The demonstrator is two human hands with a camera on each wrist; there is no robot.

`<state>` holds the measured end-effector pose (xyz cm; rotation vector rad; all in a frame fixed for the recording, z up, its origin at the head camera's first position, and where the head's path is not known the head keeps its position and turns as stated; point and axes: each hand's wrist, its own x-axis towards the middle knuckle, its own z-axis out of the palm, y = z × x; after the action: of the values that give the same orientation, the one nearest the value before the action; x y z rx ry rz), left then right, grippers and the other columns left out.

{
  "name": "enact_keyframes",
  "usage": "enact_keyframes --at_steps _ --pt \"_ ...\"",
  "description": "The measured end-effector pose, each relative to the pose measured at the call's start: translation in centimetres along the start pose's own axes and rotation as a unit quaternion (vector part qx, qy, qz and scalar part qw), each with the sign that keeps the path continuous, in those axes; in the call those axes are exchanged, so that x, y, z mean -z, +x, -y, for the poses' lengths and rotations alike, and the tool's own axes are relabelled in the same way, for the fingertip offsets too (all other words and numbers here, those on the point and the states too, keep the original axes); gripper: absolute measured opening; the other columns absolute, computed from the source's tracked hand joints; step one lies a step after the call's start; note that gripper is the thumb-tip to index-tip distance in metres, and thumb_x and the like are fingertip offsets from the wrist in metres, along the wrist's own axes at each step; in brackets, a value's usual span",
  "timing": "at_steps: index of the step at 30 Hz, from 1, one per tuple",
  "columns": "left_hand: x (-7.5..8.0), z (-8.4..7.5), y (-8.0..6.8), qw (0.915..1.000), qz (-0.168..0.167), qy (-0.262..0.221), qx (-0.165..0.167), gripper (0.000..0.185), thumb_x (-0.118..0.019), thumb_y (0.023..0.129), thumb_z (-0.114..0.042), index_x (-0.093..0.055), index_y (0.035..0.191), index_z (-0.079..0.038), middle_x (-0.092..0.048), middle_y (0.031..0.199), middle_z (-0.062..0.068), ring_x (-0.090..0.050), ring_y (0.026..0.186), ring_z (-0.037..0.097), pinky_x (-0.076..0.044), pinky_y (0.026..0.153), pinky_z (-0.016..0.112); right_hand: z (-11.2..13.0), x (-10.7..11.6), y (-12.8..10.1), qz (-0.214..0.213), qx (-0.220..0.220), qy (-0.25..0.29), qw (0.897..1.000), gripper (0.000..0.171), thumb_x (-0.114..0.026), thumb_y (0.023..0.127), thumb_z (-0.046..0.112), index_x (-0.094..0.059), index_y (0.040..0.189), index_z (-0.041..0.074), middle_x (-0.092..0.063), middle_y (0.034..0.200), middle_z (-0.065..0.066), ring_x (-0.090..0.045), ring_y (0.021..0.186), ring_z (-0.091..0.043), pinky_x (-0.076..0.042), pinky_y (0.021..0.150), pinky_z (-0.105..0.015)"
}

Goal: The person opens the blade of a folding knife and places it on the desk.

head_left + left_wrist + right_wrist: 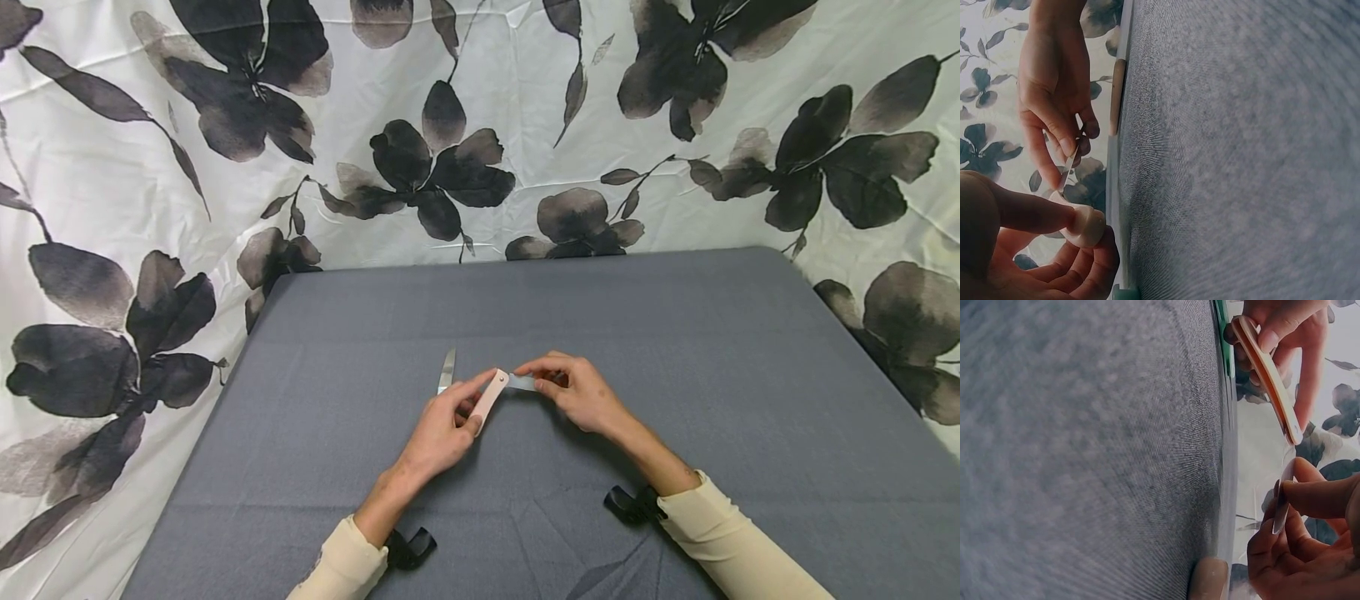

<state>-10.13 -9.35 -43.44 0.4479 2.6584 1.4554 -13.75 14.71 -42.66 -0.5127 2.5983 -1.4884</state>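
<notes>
My left hand (438, 429) grips the knife handle (489, 400), thumb and fingers curled round its pale body, just above the desk (675, 350) near the middle, slightly toward the near edge. My right hand (581, 392) pinches a thin metal blade (522, 382) sticking out of the handle's far end; thumb and forefinger are closed on its flat sides. Another blade (447, 371) lies flat on the desk just behind my left hand, toward the far edge, apart from the handle.

Step in hand, I judge: swinging the blade at the pivot. To do it well:
- keep the left grip firm on the handle sides, with fingers out of the slot
- pinch the blade by its flats only, never across the edge; the right wrist view shows my fingertip (1280, 490) close to it
- turn slowly about the pivot, no twisting
- hold both hands low over the desk so a slip lands on cloth

Which side is sharp I can't tell.
</notes>
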Motion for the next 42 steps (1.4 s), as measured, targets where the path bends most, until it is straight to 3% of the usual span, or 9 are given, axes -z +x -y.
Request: enact_keyframes --at_steps 12,30,42 --pt "-0.61 0.08 -0.38 0.9999 -0.005 0.014 -0.005 0.065 -0.063 0.093 0.005 -0.058 0.15 -0.027 -0.067 0.102 0.006 -0.059 0.079 0.011 -0.049 0.067 0.025 -0.45 -0.01 -0.37 -0.002 0.007 -0.008 1.0 0.027 -0.066 0.1 0.002 -0.079 0.118 0.018 -0.073 0.119 -0.006 -0.062 0.088 -0.018 -0.052 0.074 -0.027" --pt "-0.03 -0.03 -0.71 0.9994 0.018 0.028 -0.009 0.065 -0.061 0.094 0.007 -0.058 0.15 -0.026 -0.067 0.104 0.006 -0.06 0.082 0.012 -0.049 0.069 0.026 -0.31 -0.2 -0.42 -0.003 0.007 -0.006 1.0 0.029 -0.064 0.099 -0.003 -0.08 0.114 0.016 -0.073 0.113 -0.012 -0.06 0.082 -0.018 -0.05 0.07 -0.026" --pt "-0.18 -0.22 -0.42 0.9987 0.017 0.046 -0.011 0.066 -0.059 0.092 0.009 -0.059 0.149 -0.025 -0.061 0.095 0.004 -0.051 0.073 0.012 -0.043 0.066 0.024 -0.26 0.12 -0.35 0.003 0.007 -0.012 1.0 0.029 -0.064 0.099 -0.002 -0.08 0.114 0.018 -0.072 0.111 -0.013 -0.058 0.083 -0.018 -0.049 0.07 -0.026"
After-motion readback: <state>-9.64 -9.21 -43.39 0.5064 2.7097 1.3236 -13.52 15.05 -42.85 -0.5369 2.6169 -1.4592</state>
